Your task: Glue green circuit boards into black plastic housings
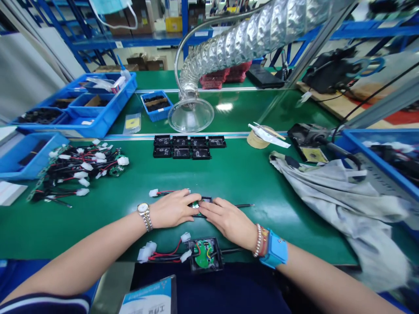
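Observation:
A small open black plastic case [207, 199] lies on the green mat between my two hands, partly hidden by fingers. Inside it a bit of green circuit board [195, 204] shows. My left hand [173, 208] grips the case's left side, thumb at the near edge. From the right, my right hand [229, 221] presses its closed-together fingers onto the case. Red and black wires with a white connector [153, 192] run out to the left, and a black cable [244, 205] to the right. Nearer my body sits a second case [216, 266] holding a green board [203, 254], with several white connectors [147, 252].
Several open black cases [181, 151] stand in two rows ahead. A pile of wired boards [85, 163] lies left, near blue bins [98, 126]. A clear extraction hood [190, 115] hangs over the table. Tape roll [257, 139], grey cloth [330, 192] and blue bin [376, 135] are right.

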`<state>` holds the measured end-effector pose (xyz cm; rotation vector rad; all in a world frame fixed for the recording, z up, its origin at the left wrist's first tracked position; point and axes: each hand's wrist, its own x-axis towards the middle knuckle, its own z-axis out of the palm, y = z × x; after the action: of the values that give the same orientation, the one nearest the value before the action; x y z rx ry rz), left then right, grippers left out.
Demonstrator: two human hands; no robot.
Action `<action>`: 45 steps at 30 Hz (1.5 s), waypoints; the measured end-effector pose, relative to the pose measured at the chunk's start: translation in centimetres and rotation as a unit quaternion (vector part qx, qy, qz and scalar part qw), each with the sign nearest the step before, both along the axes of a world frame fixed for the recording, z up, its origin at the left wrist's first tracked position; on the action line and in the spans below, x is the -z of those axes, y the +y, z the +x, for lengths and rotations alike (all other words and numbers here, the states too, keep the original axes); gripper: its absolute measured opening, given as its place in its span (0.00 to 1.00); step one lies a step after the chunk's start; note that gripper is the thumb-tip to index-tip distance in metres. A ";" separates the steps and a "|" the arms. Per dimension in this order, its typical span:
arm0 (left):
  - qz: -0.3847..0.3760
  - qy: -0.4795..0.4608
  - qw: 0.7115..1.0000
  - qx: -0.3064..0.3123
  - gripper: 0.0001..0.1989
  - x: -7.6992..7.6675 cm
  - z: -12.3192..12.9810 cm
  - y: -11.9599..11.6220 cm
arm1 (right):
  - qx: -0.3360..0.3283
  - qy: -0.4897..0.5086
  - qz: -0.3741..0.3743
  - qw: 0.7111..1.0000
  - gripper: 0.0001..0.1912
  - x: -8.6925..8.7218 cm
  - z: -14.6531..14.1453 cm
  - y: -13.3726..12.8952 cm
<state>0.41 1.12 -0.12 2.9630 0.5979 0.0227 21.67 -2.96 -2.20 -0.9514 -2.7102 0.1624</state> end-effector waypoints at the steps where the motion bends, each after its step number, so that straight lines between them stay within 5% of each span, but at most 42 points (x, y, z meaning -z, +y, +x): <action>1: -0.009 -0.005 1.000 0.000 0.10 -0.2 -0.1 0.0 | -0.007 0.005 -0.004 1.000 0.14 0.2 0.0 0.1; 6: -0.052 -0.037 0.996 -0.067 0.16 -1.5 -1.3 0.3 | -0.019 0.011 -0.023 1.000 0.14 0.4 -0.1 0.3; 11: -0.054 -0.001 0.982 -0.182 0.08 -1.3 -2.0 0.5 | -0.012 0.005 -0.038 0.999 0.15 0.1 -0.1 0.2; 19: -0.044 -0.019 0.980 -0.192 0.11 -0.7 -1.2 0.2 | -0.011 0.007 -0.044 0.999 0.15 0.0 -0.3 0.2; 27: -0.019 -0.086 0.987 -0.132 0.12 0.1 -1.3 -0.5 | -0.010 0.011 -0.051 0.999 0.14 0.1 -0.2 0.2; 38: 0.069 0.041 0.988 -0.130 0.10 1.1 -0.5 -2.1 | 0.056 -0.047 -0.040 0.997 0.19 -1.1 -2.1 0.0; 45: -0.006 -0.096 0.979 -0.182 0.12 2.7 -2.1 -1.7 | 0.064 0.005 -0.061 0.996 0.19 -0.5 -1.7 0.0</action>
<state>-1.68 -0.61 -2.82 2.7503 1.0932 0.3318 19.94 -2.95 -1.69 -1.1523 -2.6456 0.3088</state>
